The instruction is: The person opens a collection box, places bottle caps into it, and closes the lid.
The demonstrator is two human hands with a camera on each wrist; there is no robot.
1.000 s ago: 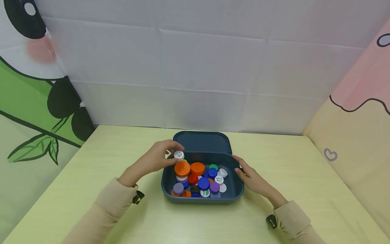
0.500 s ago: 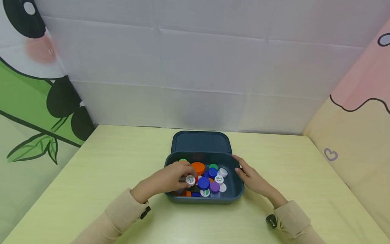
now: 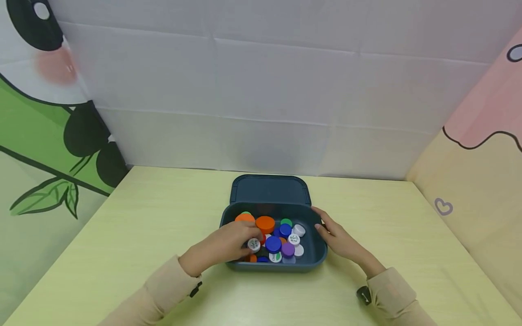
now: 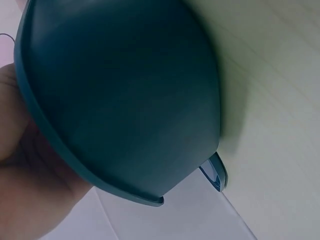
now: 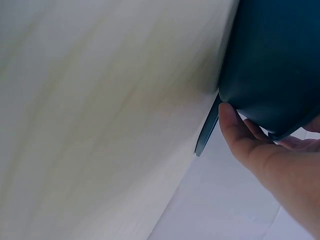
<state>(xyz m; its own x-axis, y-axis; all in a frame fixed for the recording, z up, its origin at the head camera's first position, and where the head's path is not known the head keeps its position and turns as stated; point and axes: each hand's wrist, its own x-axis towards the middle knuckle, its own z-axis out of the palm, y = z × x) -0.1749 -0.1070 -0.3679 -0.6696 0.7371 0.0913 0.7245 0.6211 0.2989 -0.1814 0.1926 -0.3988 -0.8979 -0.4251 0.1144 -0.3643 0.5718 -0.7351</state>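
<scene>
A dark blue-green box [image 3: 277, 267] full of mixed plastic bottle caps stands on the table. Over its left front part, my left hand [image 3: 228, 242] pinches a white bottle cap [image 3: 253, 245] with dark print on top. In the left wrist view the box's outer wall [image 4: 125, 100] covers the fingertips, so only part of my left hand [image 4: 40, 190] shows. My right hand [image 3: 341, 240] grips the right rim, thumb inside. From the right wrist view, fingers [image 5: 240, 132] of that hand press the outside wall.
A dark lid [image 3: 271, 190] lies behind the box. Inside, an orange cap [image 3: 265, 224], a blue cap [image 3: 273, 244] and a purple cap [image 3: 287, 250] lie among several others. A pale wooden table [image 3: 183, 194] ends at a white cloth backdrop [image 3: 277, 90], with printed panels at both sides.
My left hand has brought the white bottle cap from the box's back left corner down and forward to the left front part. My right hand keeps its place on the rim.
</scene>
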